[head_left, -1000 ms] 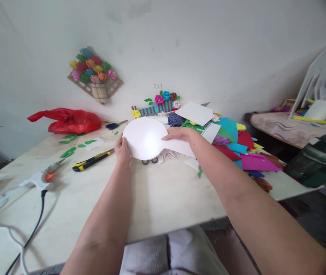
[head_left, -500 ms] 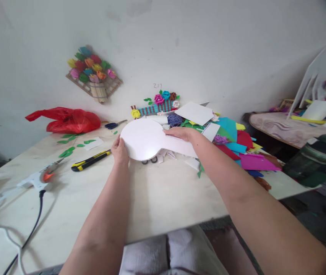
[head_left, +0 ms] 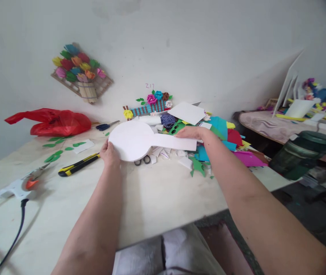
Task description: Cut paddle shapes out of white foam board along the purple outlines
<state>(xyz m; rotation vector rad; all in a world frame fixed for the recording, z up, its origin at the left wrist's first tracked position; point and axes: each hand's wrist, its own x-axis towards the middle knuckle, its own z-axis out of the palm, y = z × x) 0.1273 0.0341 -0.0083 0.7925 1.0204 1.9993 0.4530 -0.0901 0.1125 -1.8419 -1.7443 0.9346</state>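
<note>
A white foam-board cutout [head_left: 132,140], shaped like a paddle with a round body and a long straight neck, is held tilted above the table. My left hand [head_left: 110,153] grips the round body at its left edge, thumb on the front face and the other fingers mostly behind. My right hand [head_left: 191,133] holds the neck along its far edge, near the right end; some of its fingers are hidden behind the board. Below the round body, the dark handles of scissors [head_left: 142,160] peek out. White offcuts [head_left: 163,152] lie under the neck.
To the left are a yellow-black utility knife [head_left: 78,165], a corded glue gun [head_left: 22,185], green paper leaves [head_left: 54,156] and a red plastic bag [head_left: 61,123]. Coloured sheets [head_left: 248,157] pile up at right, beside a dark green jug [head_left: 302,154]. A flower-decorated piece [head_left: 148,109] leans on the wall.
My right hand has shifted along the neck toward its right end, so the whole neck now shows. The cutout has tilted slightly. My view has turned a little to the right.
</note>
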